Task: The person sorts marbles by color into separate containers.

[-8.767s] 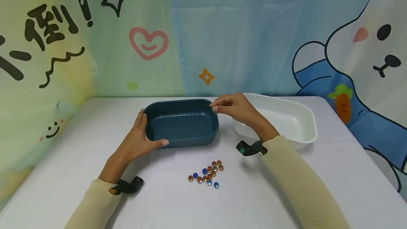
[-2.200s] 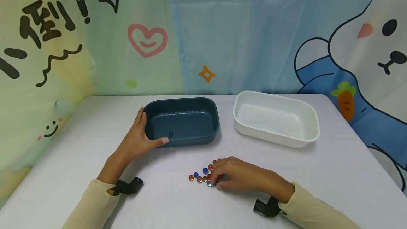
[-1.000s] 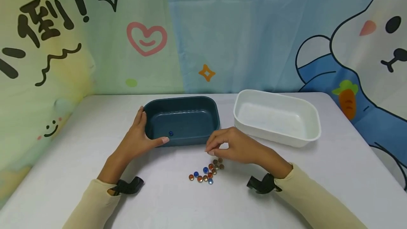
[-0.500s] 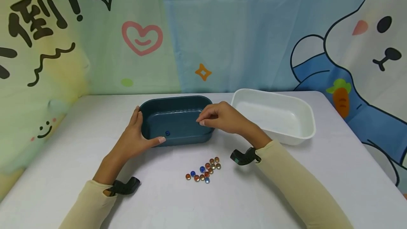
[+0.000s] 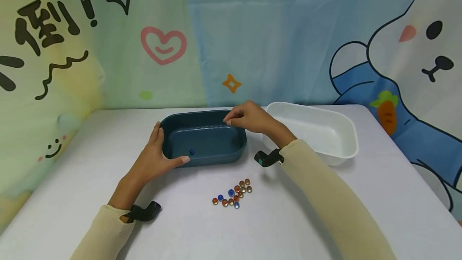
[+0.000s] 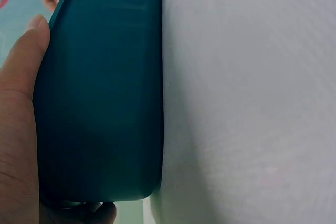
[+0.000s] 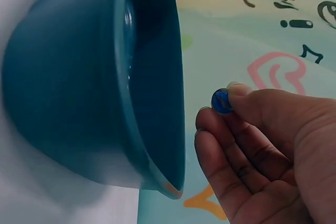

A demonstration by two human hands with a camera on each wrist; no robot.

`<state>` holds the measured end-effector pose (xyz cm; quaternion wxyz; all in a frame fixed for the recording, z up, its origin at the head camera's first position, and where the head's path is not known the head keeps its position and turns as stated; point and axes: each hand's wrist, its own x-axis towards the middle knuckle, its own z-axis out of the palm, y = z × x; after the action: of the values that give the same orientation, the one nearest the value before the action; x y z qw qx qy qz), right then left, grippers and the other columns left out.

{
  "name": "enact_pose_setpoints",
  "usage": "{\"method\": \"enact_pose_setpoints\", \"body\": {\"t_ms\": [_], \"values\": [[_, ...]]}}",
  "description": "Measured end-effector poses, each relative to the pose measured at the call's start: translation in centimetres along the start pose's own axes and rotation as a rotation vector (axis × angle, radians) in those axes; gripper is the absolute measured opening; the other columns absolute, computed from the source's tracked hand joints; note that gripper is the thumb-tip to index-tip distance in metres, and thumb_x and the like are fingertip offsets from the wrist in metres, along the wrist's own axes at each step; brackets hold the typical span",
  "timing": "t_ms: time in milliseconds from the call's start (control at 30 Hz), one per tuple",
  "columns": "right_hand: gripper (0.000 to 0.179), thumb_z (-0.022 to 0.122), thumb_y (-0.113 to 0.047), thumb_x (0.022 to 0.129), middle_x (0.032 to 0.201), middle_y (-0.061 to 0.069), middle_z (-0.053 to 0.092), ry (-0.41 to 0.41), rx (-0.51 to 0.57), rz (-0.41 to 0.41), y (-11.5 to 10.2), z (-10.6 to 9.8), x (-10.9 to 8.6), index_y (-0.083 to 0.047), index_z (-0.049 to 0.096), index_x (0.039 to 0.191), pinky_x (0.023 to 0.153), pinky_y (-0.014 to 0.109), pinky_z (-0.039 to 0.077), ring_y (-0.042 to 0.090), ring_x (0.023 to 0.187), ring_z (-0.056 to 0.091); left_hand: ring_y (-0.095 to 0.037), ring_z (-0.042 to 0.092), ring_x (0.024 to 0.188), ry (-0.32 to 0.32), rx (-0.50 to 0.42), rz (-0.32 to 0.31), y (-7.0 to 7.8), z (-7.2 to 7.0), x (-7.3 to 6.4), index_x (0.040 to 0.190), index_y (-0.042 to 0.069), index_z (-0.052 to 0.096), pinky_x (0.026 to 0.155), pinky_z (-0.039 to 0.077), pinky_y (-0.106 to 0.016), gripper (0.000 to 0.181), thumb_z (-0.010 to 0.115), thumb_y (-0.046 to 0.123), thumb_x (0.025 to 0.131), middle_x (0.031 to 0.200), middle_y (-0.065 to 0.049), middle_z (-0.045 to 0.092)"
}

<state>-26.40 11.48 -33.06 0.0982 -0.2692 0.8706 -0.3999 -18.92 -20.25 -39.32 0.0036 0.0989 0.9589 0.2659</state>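
Observation:
My left hand [image 5: 151, 159] grips the left end of a dark teal plastic basin [image 5: 213, 159]. Its thumb lies on the near rim and the fingers go round the end wall, partly hidden. One blue marble [image 5: 192, 152] lies inside, towards the front left. Over the basin's right end, my right hand [image 5: 252, 117] is raised, pinching another blue marble [image 7: 222, 101] between thumb and fingertips. The right wrist view shows that marble apart from the rim. Several orange, amber and blue marbles [image 5: 231, 192] lie in a loose cluster on the table before the basin.
A white basin [image 5: 319, 156] stands to the right of the teal one, partly behind my right forearm. The white-covered table [image 5: 173, 228] ends at a printed cloth backdrop [image 5: 274, 43]. Each wrist wears a small black camera mount [image 5: 144, 212].
A blue marble has come to lie in the teal basin. My right hand took another from the cluster's lower right and carried it up over the basin. My left hand stayed on the basin.

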Motion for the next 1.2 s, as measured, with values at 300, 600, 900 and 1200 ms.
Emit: {"method": "enact_pose_setpoints", "body": {"t_ms": [300, 600, 900, 1200], "values": [[0.018, 0.064, -0.016, 0.096, 0.11, 0.001, 0.069, 0.0, -0.024, 0.07, 0.3, -0.8, 1.6, -0.012, 0.076, 0.107, 0.087, 0.036, 0.05, 0.016, 0.104, 0.062, -0.043, 0.015, 0.143, -0.004, -0.002, 0.006, 0.0, 0.0, 0.0, 0.152, -0.006, 0.004, 0.106, 0.026, -0.062, 0.127, 0.068, 0.071, 0.074, 0.161, -0.009, -0.011], [0.023, 0.064, -0.015, 0.095, 0.111, 0.005, 0.07, -0.044, 0.096, 0.151, 1.0, -0.5, 3.1, -0.003, 0.073, 0.113, 0.088, 0.036, 0.051, 0.018, 0.098, 0.065, -0.043, 0.015, 0.143, 0.005, -0.001, 0.003, 0.0, 0.0, -0.1, 0.152, -0.006, 0.005, 0.106, 0.026, -0.062, 0.127, 0.069, 0.071, 0.074, 0.161, -0.01, -0.01], [0.023, 0.062, -0.009, 0.096, 0.114, 0.011, 0.069, -0.011, 0.265, 0.272, 1.6, -0.7, 4.1, 0.001, 0.07, 0.115, 0.09, 0.035, 0.051, 0.024, 0.1, 0.066, -0.042, 0.014, 0.144, -0.008, -0.007, -0.001, 0.0, 0.2, 0.2, 0.153, -0.006, 0.006, 0.107, 0.026, -0.061, 0.127, 0.068, 0.072, 0.073, 0.162, -0.009, -0.01], [0.022, 0.065, -0.011, 0.094, 0.114, 0.01, 0.068, -0.048, 0.271, 0.292, 1.4, -0.7, 4.7, -0.002, 0.072, 0.113, 0.09, 0.033, 0.05, 0.022, 0.101, 0.066, -0.042, 0.014, 0.143, 0.003, -0.02, -0.004, -0.1, 0.1, 0.0, 0.153, -0.005, 0.003, 0.107, 0.026, -0.061, 0.127, 0.069, 0.07, 0.073, 0.161, -0.006, -0.012]]}}
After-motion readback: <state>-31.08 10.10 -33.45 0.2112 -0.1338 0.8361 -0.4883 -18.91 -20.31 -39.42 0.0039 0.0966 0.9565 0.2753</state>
